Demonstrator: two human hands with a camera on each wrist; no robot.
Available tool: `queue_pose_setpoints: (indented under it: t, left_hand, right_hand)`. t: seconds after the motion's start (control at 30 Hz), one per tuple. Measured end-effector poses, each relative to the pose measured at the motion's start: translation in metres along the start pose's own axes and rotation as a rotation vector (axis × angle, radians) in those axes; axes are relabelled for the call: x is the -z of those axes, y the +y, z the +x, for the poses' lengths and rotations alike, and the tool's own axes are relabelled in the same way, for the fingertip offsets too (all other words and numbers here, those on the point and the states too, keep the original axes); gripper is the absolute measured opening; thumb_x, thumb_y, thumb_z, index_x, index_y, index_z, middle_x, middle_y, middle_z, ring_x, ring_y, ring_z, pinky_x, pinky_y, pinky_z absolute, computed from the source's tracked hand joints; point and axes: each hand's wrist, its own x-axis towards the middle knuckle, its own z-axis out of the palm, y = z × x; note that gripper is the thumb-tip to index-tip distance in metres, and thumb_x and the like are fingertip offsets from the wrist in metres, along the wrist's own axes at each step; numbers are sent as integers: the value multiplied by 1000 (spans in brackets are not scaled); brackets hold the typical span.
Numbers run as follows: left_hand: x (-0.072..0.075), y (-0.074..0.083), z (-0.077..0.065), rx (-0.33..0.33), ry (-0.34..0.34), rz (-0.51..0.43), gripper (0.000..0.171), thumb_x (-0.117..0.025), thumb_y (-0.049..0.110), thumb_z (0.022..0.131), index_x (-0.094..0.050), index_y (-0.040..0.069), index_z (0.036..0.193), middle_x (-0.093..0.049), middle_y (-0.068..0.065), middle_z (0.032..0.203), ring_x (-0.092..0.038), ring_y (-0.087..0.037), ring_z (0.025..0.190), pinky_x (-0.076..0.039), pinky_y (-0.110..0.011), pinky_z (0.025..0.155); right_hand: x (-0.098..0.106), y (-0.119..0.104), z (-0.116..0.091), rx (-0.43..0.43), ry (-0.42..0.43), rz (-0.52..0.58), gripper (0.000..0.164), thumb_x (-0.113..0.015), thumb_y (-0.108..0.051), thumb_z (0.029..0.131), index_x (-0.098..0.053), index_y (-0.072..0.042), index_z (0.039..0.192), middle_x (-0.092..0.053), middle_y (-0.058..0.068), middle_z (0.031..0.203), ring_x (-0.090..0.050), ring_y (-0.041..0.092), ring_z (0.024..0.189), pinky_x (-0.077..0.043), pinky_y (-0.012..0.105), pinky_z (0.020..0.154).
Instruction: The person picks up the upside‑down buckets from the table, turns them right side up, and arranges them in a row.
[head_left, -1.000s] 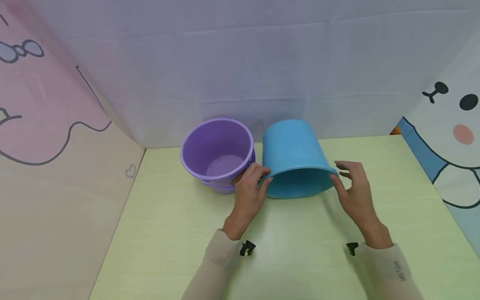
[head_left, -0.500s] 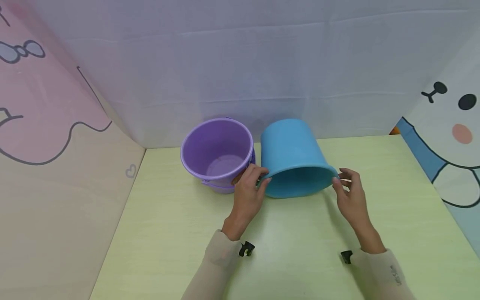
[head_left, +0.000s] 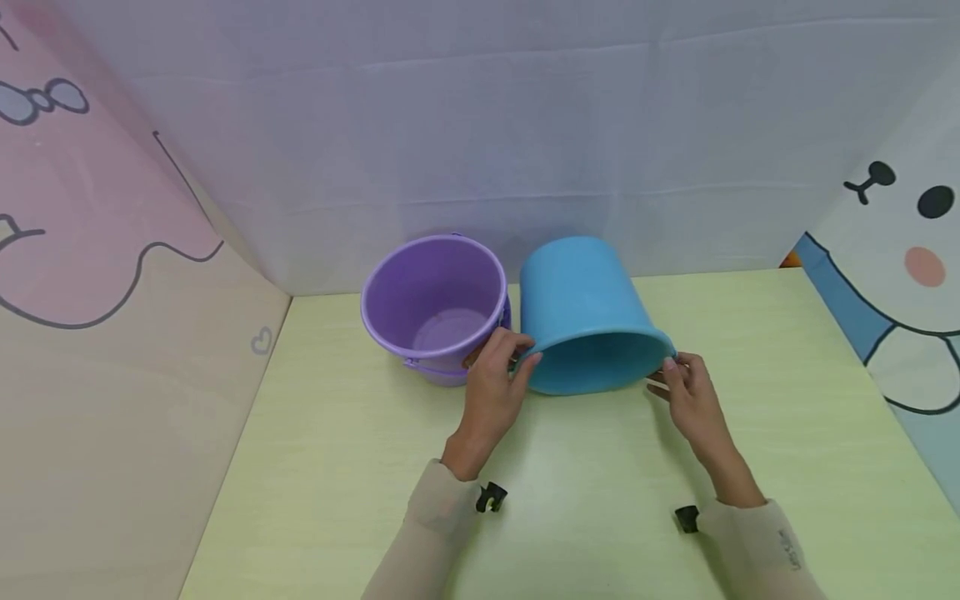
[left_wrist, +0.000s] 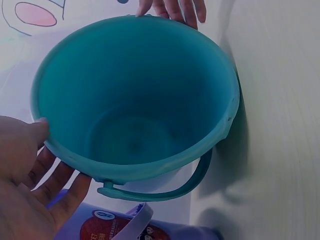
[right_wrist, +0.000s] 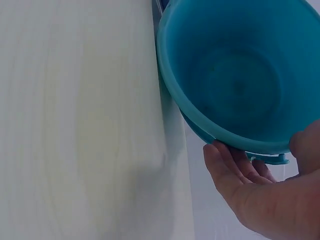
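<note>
A blue bucket point(head_left: 581, 287) is tipped over in the head view, its mouth facing me. My left hand point(head_left: 491, 392) grips the left side of its rim, thumb inside and fingers outside, as the left wrist view shows. At the right side of the rim my right hand point(head_left: 693, 404) holds on, its thumb at the edge and its fingers beneath and outside the wall. The bucket's handle point(left_wrist: 185, 187) hangs below the rim in the left wrist view. Just left of my left hand stands an upright purple bucket point(head_left: 420, 271), partly hidden by that hand.
Both buckets are near the back edge of the pale green table point(head_left: 322, 467), in front of a white cloth backdrop point(head_left: 480, 125). Panels with cartoon drawings flank the table on both sides. A dark red label point(left_wrist: 102, 227) is on the purple bucket.
My right hand has shifted down along the rim, and its fingers have gone from spread above the edge to under it. The blue bucket has moved slightly left. The purple bucket is unmoved.
</note>
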Motion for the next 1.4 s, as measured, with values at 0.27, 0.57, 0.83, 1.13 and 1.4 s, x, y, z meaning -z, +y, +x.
queue_pose_setpoints:
  t: [0.27,0.57,0.83,1.13,1.4]
  left_hand:
    - [0,-2,0,18,-3,-17,14,-77,3,95,-70,4,108,-64,-10,101,-66,-24,90,-58,-38,77]
    - [1,-2,0,50,3,-61,10,-73,9,100,-69,3,108,-64,-10,101,-68,-24,87,-60,-35,75]
    - [1,-3,0,81,-3,-109,11,-71,9,101,-68,2,109,-63,-11,100,-68,-24,84,-59,-35,70]
    - [1,0,1,135,-17,-174,10,-69,9,103,-67,1,110,-64,-12,100,-68,-25,84,-58,-28,70]
    - [2,1,2,178,-11,-223,10,-69,7,103,-67,1,110,-65,-12,99,-67,-26,84,-57,-28,70]
  right_hand:
    - [-1,2,0,44,6,11,45,-35,-27,117,-43,15,129,-58,19,125,-63,-2,109,-56,15,90]
    - [2,1,0,85,26,50,38,-39,-23,116,-44,15,120,-61,-3,110,-66,1,105,-57,15,89]
    - [4,-5,2,71,56,19,40,-39,-25,116,-45,15,119,-57,-2,111,-63,-2,103,-56,13,88]
    - [6,-11,2,67,89,-30,39,-38,-26,116,-45,13,114,-56,-3,108,-62,0,98,-57,13,83]
    - [8,-16,4,62,135,-50,38,-41,-25,116,-47,12,117,-57,-10,108,-62,-1,95,-58,14,80]
